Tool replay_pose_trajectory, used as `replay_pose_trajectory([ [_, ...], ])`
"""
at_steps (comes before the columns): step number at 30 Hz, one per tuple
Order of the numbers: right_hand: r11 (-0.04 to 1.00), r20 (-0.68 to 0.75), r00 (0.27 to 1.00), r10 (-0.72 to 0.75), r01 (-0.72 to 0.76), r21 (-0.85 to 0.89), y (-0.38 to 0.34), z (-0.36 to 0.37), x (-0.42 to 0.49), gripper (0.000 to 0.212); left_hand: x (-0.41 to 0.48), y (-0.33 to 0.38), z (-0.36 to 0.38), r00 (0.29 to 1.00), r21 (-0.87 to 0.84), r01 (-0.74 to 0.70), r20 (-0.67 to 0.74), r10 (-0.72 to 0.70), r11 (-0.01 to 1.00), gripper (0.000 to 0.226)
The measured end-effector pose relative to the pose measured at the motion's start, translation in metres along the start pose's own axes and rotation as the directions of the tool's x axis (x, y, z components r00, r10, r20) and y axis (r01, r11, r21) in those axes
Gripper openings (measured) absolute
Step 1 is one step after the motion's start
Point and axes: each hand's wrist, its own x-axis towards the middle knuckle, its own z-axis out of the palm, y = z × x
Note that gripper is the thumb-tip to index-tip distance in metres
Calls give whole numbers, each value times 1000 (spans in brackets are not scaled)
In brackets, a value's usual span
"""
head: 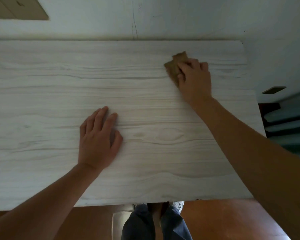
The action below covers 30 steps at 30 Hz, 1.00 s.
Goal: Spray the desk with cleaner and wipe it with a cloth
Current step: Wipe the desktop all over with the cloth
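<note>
A small tan cloth (175,64), coarse-looking and crumpled into a rough wedge, is pressed against a pale desk (42,101) near its far right corner. It is held under the right hand (194,78), whose fingers are bent over its near edge with the knuckles raised, so that only the far half of the fabric is seen. The left hand (98,139) is laid flat on the bare middle of the desktop, palm down, its fingers straight and close together and the thumb tucked alongside; nothing is held in it. The two hands are kept well apart.

The desktop is finished in a whitewashed wood-grain pattern, with long grey streaks running from side to side and an oval knot between the two forearms. Its surface is smooth and matt, its edges straight. The far edge is set against a white wall (163,18) marked by thin dark scratches. Below the near edge, reddish-brown flooring (215,219) and legs in dark blue trousers (140,226) are seen. The picture is slightly blurred.
</note>
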Motion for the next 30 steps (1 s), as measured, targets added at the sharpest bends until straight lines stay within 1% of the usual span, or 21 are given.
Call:
replay_pose_trajectory([
  [2,987,29,986,-162,161,24,-25,5,-27,39,0,0,0,1000,-2,1,4,-1,1000,56],
  [3,967,35,967,-251,250,46,-33,6,-46,41,-1,1,0,1000,-2,3,2,-3,1000,56],
  [5,908,67,908,-414,406,104,-40,2,-92,46,-1,1,0,1000,4,4,-6,-4,1000,56],
  [7,851,108,845,-523,511,121,-29,-5,-131,47,0,1,0,1000,5,-2,-8,2,1000,56],
  [9,832,120,823,-555,548,90,-7,-14,-150,46,0,1,0,1000,3,-3,-3,3,1000,57],
  [12,842,121,834,-539,535,66,18,-23,-145,45,0,0,0,1000,6,-2,0,2,1000,56],
  [14,840,122,831,-543,536,87,18,-25,-140,44,0,1,0,1000,7,-3,-9,3,1000,56],
  [19,758,88,753,-652,645,99,8,-18,-143,40,0,2,0,1000,-2,-1,-10,1,1000,56],
  [21,761,85,756,-649,644,82,15,-15,-134,40,0,2,0,1000,-4,2,-10,-2,1000,56],
  [23,812,68,809,-584,582,47,27,-13,-117,41,0,1,0,1000,-4,1,-11,-1,1000,56],
  [26,928,29,928,-372,371,18,44,-14,-81,41,-1,1,0,1000,-10,-4,-17,4,1000,56],
  [27,953,27,953,-303,302,26,48,-15,-71,42,-1,1,0,1000,-8,-7,-20,7,1000,56],
  [28,965,28,965,-262,260,42,51,-16,-64,43,-1,1,0,1000,-6,-9,-23,9,1000,57],
  [30,960,45,960,-276,272,71,59,-18,-64,45,-1,2,0,999,-6,-12,-30,12,1000,57],
])
